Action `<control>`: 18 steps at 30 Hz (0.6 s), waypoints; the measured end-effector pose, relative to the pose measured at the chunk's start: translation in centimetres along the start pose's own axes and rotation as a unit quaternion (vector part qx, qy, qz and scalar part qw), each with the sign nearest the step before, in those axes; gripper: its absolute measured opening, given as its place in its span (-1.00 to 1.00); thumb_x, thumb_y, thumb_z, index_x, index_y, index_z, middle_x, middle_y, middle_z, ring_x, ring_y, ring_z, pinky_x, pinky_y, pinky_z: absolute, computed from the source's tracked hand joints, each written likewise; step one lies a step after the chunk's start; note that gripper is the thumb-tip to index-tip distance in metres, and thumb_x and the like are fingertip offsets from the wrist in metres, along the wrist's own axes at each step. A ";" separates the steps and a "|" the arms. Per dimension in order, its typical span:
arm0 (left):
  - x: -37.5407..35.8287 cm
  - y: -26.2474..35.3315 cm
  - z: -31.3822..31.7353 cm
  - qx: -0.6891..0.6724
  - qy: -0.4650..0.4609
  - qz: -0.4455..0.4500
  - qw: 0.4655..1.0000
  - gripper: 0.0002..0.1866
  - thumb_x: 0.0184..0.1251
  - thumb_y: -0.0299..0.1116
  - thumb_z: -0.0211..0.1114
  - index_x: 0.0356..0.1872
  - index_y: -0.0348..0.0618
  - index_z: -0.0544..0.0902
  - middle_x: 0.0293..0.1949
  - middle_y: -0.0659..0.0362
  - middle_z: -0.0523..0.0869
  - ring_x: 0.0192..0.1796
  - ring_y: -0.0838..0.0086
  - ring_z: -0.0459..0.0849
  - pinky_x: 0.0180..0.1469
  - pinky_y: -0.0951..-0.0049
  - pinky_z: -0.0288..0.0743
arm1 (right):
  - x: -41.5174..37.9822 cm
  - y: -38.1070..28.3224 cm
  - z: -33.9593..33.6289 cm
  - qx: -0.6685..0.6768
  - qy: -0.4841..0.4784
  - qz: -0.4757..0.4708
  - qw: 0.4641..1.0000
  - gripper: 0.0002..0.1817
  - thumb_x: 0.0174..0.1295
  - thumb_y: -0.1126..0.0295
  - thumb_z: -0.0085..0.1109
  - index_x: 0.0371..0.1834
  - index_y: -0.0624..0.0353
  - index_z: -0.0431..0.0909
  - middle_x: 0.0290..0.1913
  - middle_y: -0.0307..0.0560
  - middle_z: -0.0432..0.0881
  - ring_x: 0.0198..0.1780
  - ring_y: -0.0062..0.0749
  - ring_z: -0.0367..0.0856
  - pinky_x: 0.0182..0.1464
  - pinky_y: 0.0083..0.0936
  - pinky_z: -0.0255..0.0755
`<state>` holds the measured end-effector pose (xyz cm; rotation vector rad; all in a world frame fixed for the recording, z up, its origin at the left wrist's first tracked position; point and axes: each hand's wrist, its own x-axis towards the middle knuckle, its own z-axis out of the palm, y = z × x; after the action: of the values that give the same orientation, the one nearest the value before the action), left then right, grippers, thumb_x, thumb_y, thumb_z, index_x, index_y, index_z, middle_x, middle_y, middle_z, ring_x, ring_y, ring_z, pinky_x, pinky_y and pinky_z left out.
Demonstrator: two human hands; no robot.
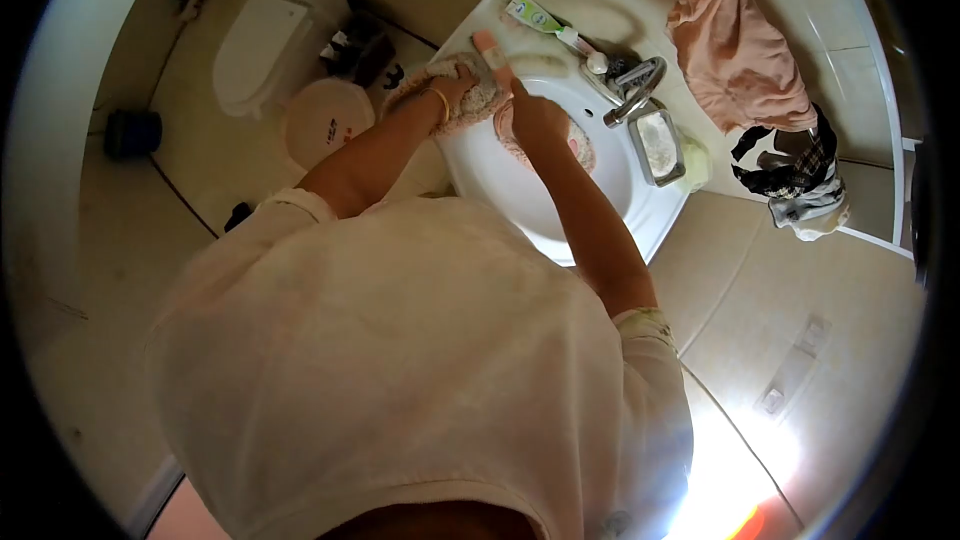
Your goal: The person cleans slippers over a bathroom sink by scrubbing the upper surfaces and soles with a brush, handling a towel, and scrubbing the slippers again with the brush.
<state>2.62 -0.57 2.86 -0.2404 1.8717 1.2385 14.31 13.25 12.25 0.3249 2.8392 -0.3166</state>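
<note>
A fluffy, pale-and-pinkish textile piece with a shaggy pile lies over the left edge of the glossy white sink; the person's left hand rests on it from above, a smooth yellow bangle at the wrist, and whether the fingers grip the pile cannot be told; the right hand, apart from the left, is closed about the lower end of a flat, pink-and-whitish tool. A second fluffy piece, equally shaggy, lies in the rounded bowl of the sink, partly hidden beneath the right hand; a curved, shiny metal faucet arches over the bowl; just beside it, a rectangular metallic soap dish holds a pale, flat mass; a green-and-white tube lies along the back rim; on the floor, a round pink plastic tub stands near a dark container with crumpled white and black material inside.
</note>
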 end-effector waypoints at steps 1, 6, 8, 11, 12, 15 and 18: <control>0.5 -0.6 -0.1 0.013 0.005 -0.006 1.000 -0.32 0.25 0.21 -0.04 0.03 -0.26 0.54 -0.04 -0.08 0.60 0.00 0.31 0.55 0.05 0.36 0.36 | -1.7 0.2 -0.4 0.006 0.000 -0.009 1.000 -0.44 0.19 0.41 -0.07 0.32 -0.09 0.20 -0.40 0.07 0.65 -0.37 -0.07 0.67 -0.26 -0.16 0.52; -0.4 1.0 -1.0 0.163 -0.030 -0.004 0.986 -0.33 0.18 0.17 0.10 -0.07 -0.36 0.59 -0.09 -0.08 0.62 -0.05 0.31 0.58 0.01 0.37 0.38 | -7.0 -0.1 -2.1 -0.013 -0.119 0.048 0.992 -0.45 0.19 0.38 -0.06 0.31 -0.08 0.21 -0.33 0.07 0.65 -0.38 -0.11 0.67 -0.22 -0.15 0.51; 2.0 -1.5 -1.4 0.195 -0.052 0.084 0.976 -0.31 0.12 0.14 0.18 -0.07 -0.42 0.57 -0.09 -0.07 0.61 -0.07 0.31 0.56 -0.03 0.38 0.38 | -3.1 1.1 1.2 -0.027 -0.003 -0.013 1.000 -0.49 0.20 0.37 -0.07 0.29 -0.03 0.24 -0.33 0.05 0.65 -0.38 -0.08 0.66 -0.27 -0.15 0.52; 1.4 -0.9 -1.0 0.078 -0.043 0.000 0.996 -0.31 0.05 0.09 0.31 -0.01 -0.40 0.53 -0.06 0.01 0.55 -0.10 0.33 0.49 -0.08 0.40 0.38 | 1.0 -0.2 0.0 -0.034 -0.017 -0.007 0.999 -0.53 0.23 0.35 -0.10 0.26 0.00 0.27 -0.33 0.05 0.65 -0.38 -0.06 0.66 -0.30 -0.14 0.51; 1.1 -0.6 -0.9 0.077 -0.040 -0.003 0.996 -0.30 0.04 0.08 0.32 -0.01 -0.41 0.53 -0.03 -0.01 0.55 -0.08 0.31 0.50 -0.06 0.39 0.37 | 1.1 0.0 0.0 -0.027 -0.015 -0.007 0.999 -0.54 0.24 0.35 -0.11 0.25 0.00 0.27 -0.33 0.05 0.65 -0.37 -0.06 0.66 -0.31 -0.14 0.51; 0.2 -0.2 -1.1 0.079 -0.034 -0.005 0.996 -0.29 0.03 0.07 0.33 0.00 -0.43 0.52 0.02 -0.04 0.55 -0.03 0.28 0.51 0.00 0.36 0.37 | -3.1 0.8 -0.2 -0.007 -0.033 -0.002 0.999 -0.55 0.28 0.33 -0.14 0.26 -0.01 0.26 -0.33 0.07 0.65 -0.34 -0.05 0.66 -0.31 -0.13 0.51; 0.4 -0.2 -1.0 0.110 -0.029 0.016 0.993 -0.32 0.03 0.07 0.32 -0.08 -0.45 0.55 -0.08 -0.05 0.60 -0.09 0.29 0.55 -0.03 0.37 0.38 | -7.1 0.5 -1.4 0.003 -0.084 0.026 0.996 -0.55 0.29 0.32 -0.15 0.28 -0.01 0.23 -0.33 0.09 0.65 -0.31 -0.04 0.66 -0.30 -0.12 0.50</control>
<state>1.94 -1.43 2.55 -0.0550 1.9497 1.0387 20.75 12.72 15.50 0.3547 2.6615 -0.3253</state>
